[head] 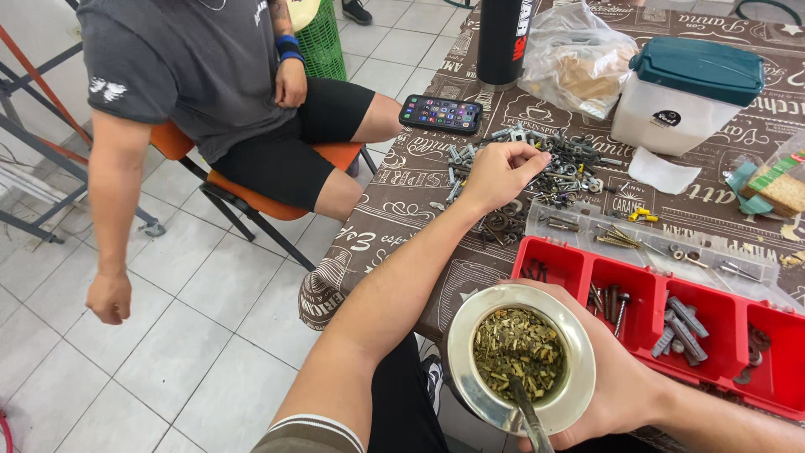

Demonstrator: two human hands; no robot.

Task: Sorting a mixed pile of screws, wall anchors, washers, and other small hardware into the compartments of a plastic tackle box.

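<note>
My right hand point(616, 382) grips a round metal-rimmed cup point(474, 386) filled with chopped green-brown herb, a metal straw point(528, 419) sticking out of it, held low near my lap. My left hand point(501, 172) reaches out over the table with its fingers pinched together at the edge of a loose heap of screws, nuts and washers point(562, 164). Whether a small piece sits between the fingertips is too small to tell.
A red compartment tray point(646, 281) holds bolts and plugs, a clear sorting box point(671, 243) behind it. A phone point(441, 113), black bottle point(506, 38), plastic bag point(579, 54) and teal-lidded white container point(683, 96) stand farther back. A person point(201, 92) sits on an orange chair at left.
</note>
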